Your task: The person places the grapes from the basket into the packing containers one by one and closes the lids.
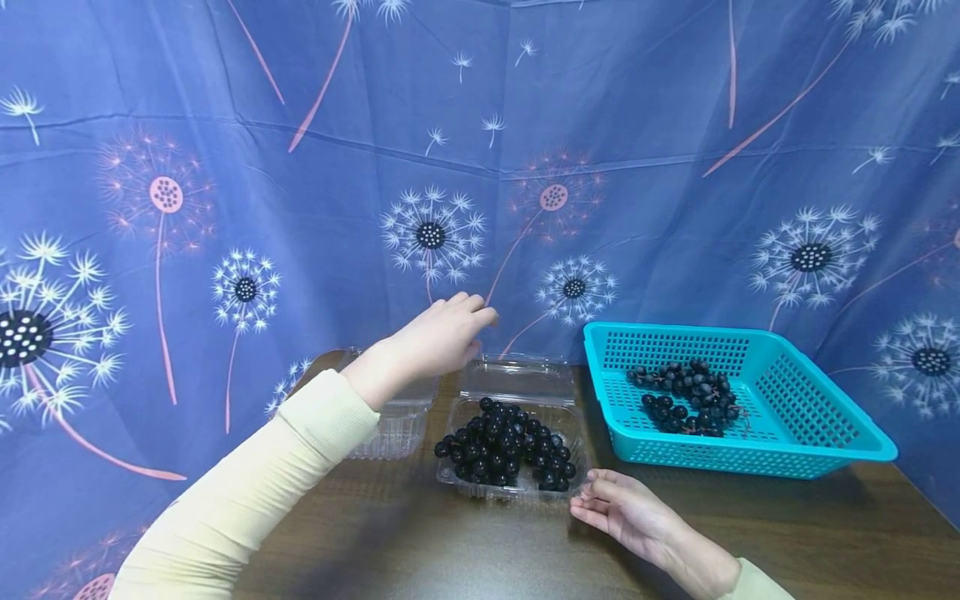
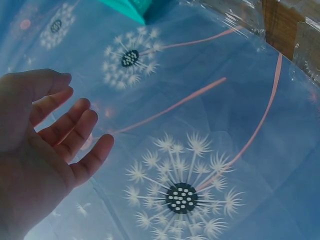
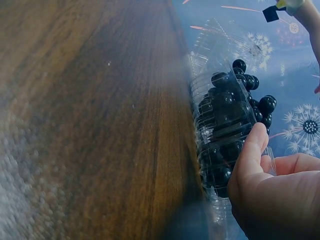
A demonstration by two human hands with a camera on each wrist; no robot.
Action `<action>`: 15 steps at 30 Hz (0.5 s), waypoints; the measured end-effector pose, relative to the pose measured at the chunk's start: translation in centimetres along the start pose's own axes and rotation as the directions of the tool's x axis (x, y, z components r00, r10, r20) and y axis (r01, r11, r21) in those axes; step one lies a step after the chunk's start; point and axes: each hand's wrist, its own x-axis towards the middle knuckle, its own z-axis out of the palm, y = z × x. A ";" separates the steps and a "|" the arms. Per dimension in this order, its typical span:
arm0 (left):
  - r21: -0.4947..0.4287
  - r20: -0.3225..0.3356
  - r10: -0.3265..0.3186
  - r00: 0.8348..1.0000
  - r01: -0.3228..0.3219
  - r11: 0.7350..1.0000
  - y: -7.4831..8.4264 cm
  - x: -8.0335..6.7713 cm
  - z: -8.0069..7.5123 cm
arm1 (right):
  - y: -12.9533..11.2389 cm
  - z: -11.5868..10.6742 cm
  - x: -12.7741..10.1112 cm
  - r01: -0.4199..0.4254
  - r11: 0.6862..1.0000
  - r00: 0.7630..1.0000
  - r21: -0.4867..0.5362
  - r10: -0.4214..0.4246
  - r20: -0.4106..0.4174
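A clear plastic clamshell container (image 1: 480,492) stands on the table with its lid (image 1: 517,379) raised at the back. Dark grapes (image 1: 498,442) are heaped in it, some rising above the rim in the right wrist view. At the near right corner my right hand (image 1: 626,512) pinches the container's edge, thumb (image 3: 255,142) along the rim and fingers on the other side. My left hand (image 1: 442,333) hovers above the raised lid, apart from it. Its fingers (image 2: 72,132) are loosely bent around nothing in the left wrist view.
To the right stands a turquoise perforated basket (image 1: 750,457) with more dark grape bunches (image 1: 693,396) inside. A second clear container (image 1: 390,433) is partly behind the left forearm. Blue dandelion-print cloth (image 1: 487,167) hangs behind the wooden table (image 1: 480,558).
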 end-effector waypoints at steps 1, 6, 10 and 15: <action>-0.017 0.009 -0.014 1.000 0.014 1.000 -0.3 0.3 0.1 | 0.0 0.0 0.0 0.000 1.000 1.000 -0.003 0.000 -0.007; -0.099 0.064 -0.079 0.995 0.085 0.991 -1.6 1.7 0.7 | 0.0 0.1 0.2 -0.003 1.000 0.999 -0.019 0.003 -0.042; -0.193 0.085 -0.116 0.990 0.130 0.972 -2.7 2.6 1.4 | 0.0 0.1 0.3 -0.004 1.000 0.999 -0.021 0.003 -0.044; -0.311 0.128 -0.173 0.977 0.205 0.928 -3.9 3.4 2.4 | 0.1 0.1 0.4 -0.002 1.000 0.999 -0.023 0.001 -0.039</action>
